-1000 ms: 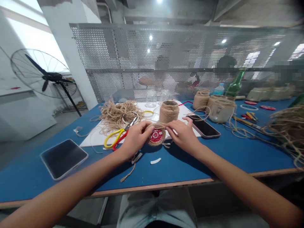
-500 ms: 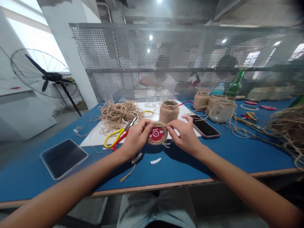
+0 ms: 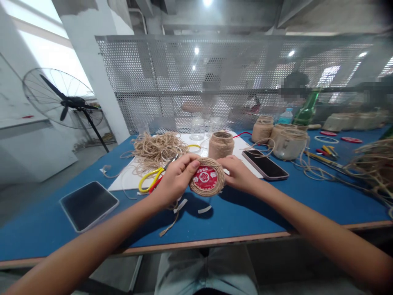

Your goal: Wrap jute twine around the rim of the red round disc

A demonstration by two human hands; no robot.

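Note:
Between my hands, above the table, is a round red jar lid (image 3: 205, 178) with white print and rows of jute twine round its edge. My left hand (image 3: 178, 177) pinches its left side, thumb on the front. On the right edge, my right hand (image 3: 238, 174) grips it, its fingertips partly hidden behind the lid. A twine-wrapped jar (image 3: 221, 145) stands just behind. Scissors with yellow and red handles (image 3: 150, 179) lie beside my left hand, partly covered by it. Small white strips (image 3: 204, 209) rest on the table below the lid.
A heap of loose twine (image 3: 158, 149) sits on a white board (image 3: 123, 180). A tablet (image 3: 89, 205) lies left, a phone (image 3: 266, 164) right. Several wrapped jars (image 3: 262, 130), a green bottle (image 3: 308, 107) and more twine (image 3: 373, 168) occupy the right side. A perforated metal screen (image 3: 172, 73) stands behind.
The lid has come nearer and turned to face me more fully. My right hand has shifted from its upper edge to its right side, fingers now behind it. The view has shifted slightly.

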